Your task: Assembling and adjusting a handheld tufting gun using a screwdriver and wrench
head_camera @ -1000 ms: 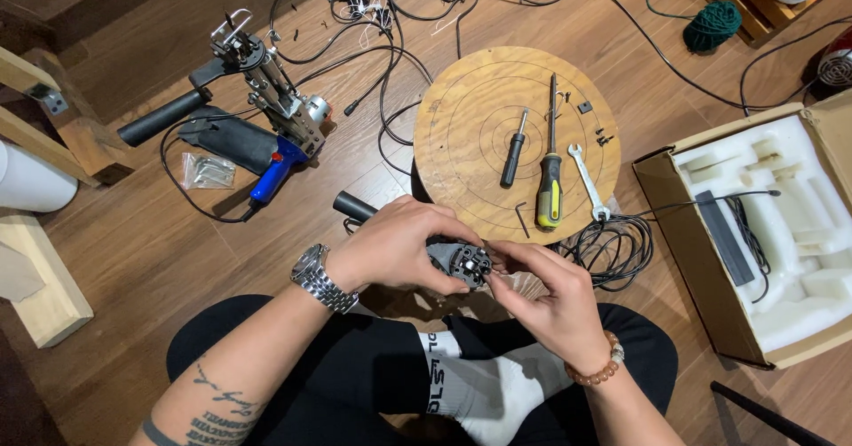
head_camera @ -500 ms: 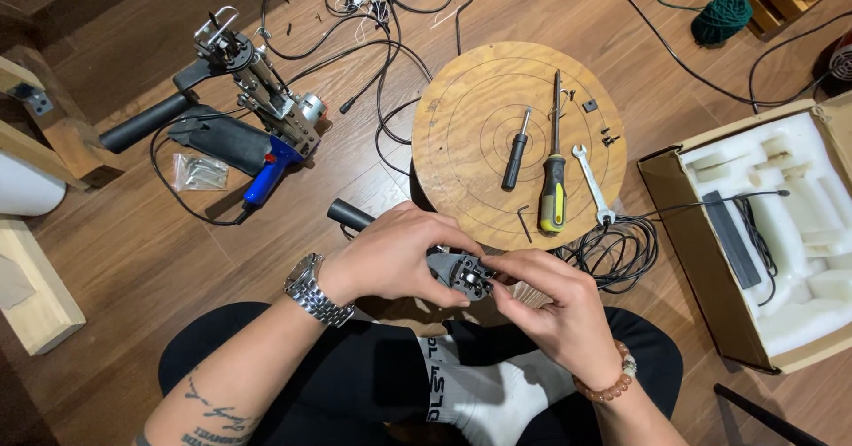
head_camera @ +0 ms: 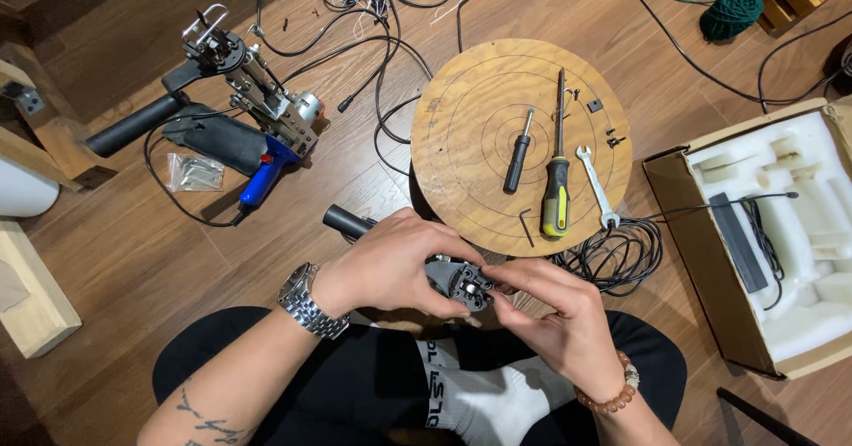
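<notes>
We gripped the grey mechanism [head_camera: 461,282] with left hand [head_camera: 390,264], right hand [head_camera: 555,317] pinching it — round wooden board [head_camera: 470,144] just ahead, cable coil [head_camera: 617,255] crowding right.

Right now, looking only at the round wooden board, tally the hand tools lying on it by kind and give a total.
Screwdrivers: 2, black-handled screwdriver and yellow-and-black screwdriver
Open-ended spanners: 1, silver spanner
Hex keys: 1, black hex key
Total: 4
The few tiny loose parts near the round wooden board's far edge are not counted.
</notes>
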